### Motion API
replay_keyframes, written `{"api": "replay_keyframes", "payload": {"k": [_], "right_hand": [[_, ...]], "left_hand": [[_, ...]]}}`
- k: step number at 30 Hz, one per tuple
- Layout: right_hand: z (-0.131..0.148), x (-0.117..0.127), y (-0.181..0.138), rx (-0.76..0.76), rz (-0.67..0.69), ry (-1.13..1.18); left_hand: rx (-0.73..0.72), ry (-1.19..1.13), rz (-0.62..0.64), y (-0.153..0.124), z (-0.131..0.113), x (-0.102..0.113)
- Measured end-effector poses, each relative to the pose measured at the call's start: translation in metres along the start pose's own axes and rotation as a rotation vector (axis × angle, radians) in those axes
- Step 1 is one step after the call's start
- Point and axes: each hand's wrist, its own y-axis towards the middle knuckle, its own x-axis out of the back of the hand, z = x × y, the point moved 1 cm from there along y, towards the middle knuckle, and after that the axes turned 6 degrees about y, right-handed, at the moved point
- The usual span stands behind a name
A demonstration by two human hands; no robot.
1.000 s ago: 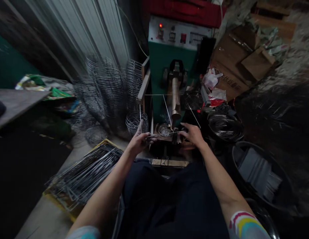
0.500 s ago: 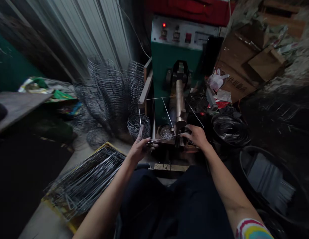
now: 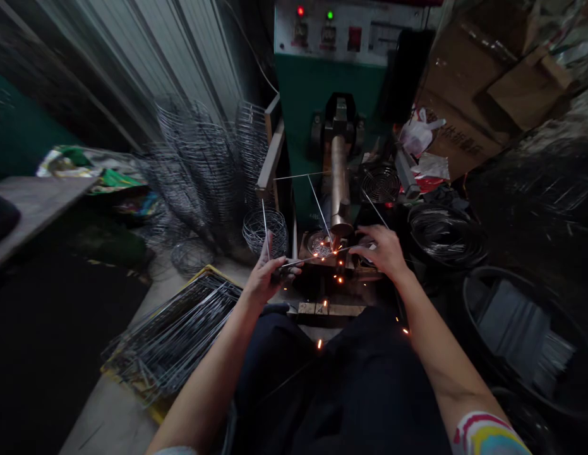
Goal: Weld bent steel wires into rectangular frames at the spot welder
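I sit facing a green spot-welding machine whose copper electrode arm points down toward me. A thin wire frame lies under the electrode tip, with orange sparks flying off around the weld point. My left hand is closed on the frame's left corner. My right hand is curled over the frame's right side beside the electrode. A small dish of metal bits sits under the tip.
Stacks of round wire baskets stand at the left. A yellow tray of flat wire frames lies on the floor. Coiled wire, a black tub and cardboard boxes are on the right. A fan sits beside the machine.
Sparks now burst from the weld point and a green lamp has lit on the machine's panel. My hands stay on the wire frame, and the view has tilted down slightly.
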Motion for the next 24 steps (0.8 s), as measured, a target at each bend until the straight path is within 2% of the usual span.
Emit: {"api": "replay_keyframes", "payload": {"k": [2,4,7,9,12,14,16,18,20,22,24], "right_hand": [[-0.013,0.009,-0.003,-0.133,-0.177,-0.021],[-0.027,0.015,-0.005,-0.330,-0.280,0.082],[-0.035,0.015,-0.009,-0.601,-0.262,0.489],[-0.029,0.015,-0.022,-0.675,-0.250,0.660],[-0.008,0.023,-0.076,-0.661,-0.217,0.743],[0.006,0.034,-0.133,-0.674,-0.154,0.786],[0.019,0.049,-0.195,-0.731,-0.104,0.763],[0.030,0.066,-0.249,-0.776,-0.070,0.737],[0.038,0.082,-0.285,-0.813,-0.063,0.710],[0.045,0.097,-0.303,-0.836,-0.092,0.681],[0.052,0.110,-0.307,-0.826,-0.164,0.635]], "left_hand": [[-0.002,-0.021,0.002,0.002,0.001,0.001],[-0.013,-0.043,-0.005,0.002,0.001,-0.001],[-0.031,-0.045,0.002,-0.012,0.002,-0.009],[-0.026,-0.032,0.031,-0.036,0.009,-0.015],[0.024,-0.030,0.077,-0.089,0.030,-0.013],[0.077,-0.055,0.069,-0.122,0.044,-0.002],[0.125,-0.122,0.008,-0.141,0.049,0.013],[0.170,-0.205,-0.072,-0.142,0.041,0.028],[0.213,-0.228,-0.123,-0.133,0.022,0.035],[0.268,-0.162,-0.107,-0.123,-0.001,0.030],[0.361,-0.028,-0.042,-0.121,-0.022,0.015]]}}
